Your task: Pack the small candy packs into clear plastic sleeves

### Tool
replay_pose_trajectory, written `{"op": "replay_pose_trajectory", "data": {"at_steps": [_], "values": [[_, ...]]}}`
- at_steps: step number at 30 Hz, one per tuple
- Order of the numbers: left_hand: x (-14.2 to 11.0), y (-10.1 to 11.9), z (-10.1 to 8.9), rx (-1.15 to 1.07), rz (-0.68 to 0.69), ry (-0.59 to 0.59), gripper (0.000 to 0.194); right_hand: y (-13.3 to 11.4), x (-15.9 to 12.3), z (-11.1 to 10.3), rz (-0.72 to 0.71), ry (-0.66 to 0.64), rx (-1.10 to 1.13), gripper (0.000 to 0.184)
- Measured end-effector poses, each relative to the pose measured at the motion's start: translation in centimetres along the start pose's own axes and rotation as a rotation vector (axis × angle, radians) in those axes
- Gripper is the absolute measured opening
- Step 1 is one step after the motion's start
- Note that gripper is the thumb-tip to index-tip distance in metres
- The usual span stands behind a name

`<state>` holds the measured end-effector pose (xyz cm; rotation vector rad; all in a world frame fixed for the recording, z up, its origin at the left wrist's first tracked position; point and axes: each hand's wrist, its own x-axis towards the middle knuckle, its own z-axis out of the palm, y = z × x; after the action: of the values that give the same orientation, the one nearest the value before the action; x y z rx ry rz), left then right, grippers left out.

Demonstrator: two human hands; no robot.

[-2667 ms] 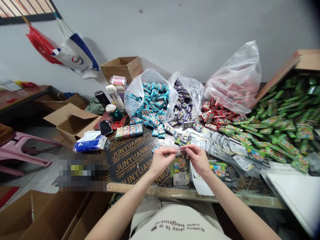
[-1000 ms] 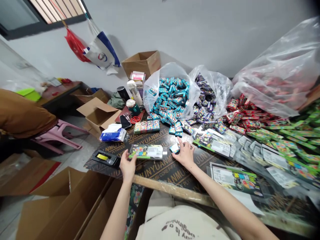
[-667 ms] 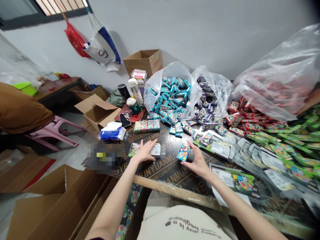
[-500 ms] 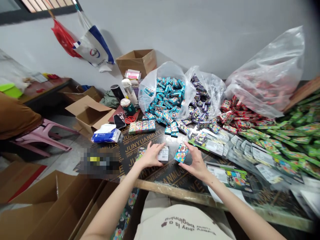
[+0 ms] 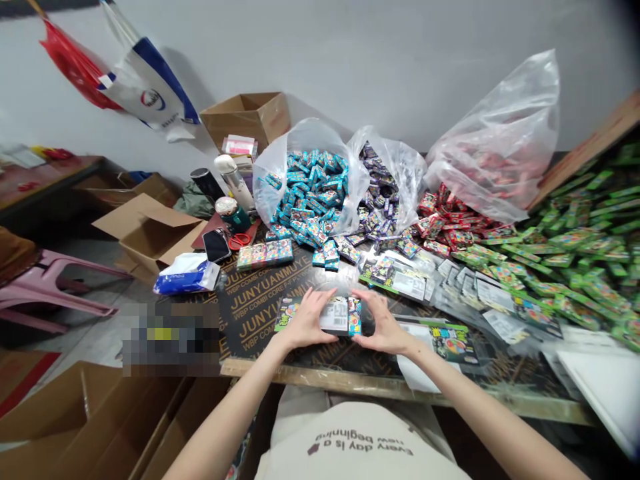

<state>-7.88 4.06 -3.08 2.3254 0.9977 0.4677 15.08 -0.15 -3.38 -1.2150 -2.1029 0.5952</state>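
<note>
Close to the table's front edge, my left hand [image 5: 305,323] is closed round a flat printed pack [image 5: 337,315], with fingers on its far side and thumb on its near side. The pack has a white label face and a green patterned end showing left of the hand. Between thumb and fingers, my right hand [image 5: 383,325] grips a small blue box [image 5: 355,316] printed with colourful pictures. The box stands right against the pack's right end. A row of small boxes [image 5: 265,255] and a few loose blue boxes [image 5: 326,255] lie beyond my hands.
Clear bags spill blue boxes [image 5: 315,190], purple boxes [image 5: 383,187] and red boxes [image 5: 455,223] at the back. Green boxes [image 5: 575,247] heap at right, near flat printed packs [image 5: 400,279]. A tissue pack [image 5: 186,273], phone [image 5: 217,245], scissors [image 5: 240,241] and open carton [image 5: 155,230] are at left.
My right hand has brought the blue box leftward, closing the gap to the pack in my left hand. The box has turned straight. The camera view has shifted right.
</note>
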Motion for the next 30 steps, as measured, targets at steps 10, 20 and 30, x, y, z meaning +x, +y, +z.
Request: {"op": "replay_pose_trajectory", "data": {"at_steps": [10,20,30], "values": [[1.1,0.6,1.3,-0.01,-0.057,0.049,0.102,1.6,0.4,0.3,0.068,0.097,-0.081,0.051],[2.2,0.3,4.0,-0.022,-0.193,0.052,0.089,8.1,4.3,-2.8,0.23,0.281,-0.263,0.07],[4.7,4.9,1.1,-0.858,-0.219,0.27,0.059,0.5,1.9,-3.7,0.007,0.045,0.144,0.082]]}}
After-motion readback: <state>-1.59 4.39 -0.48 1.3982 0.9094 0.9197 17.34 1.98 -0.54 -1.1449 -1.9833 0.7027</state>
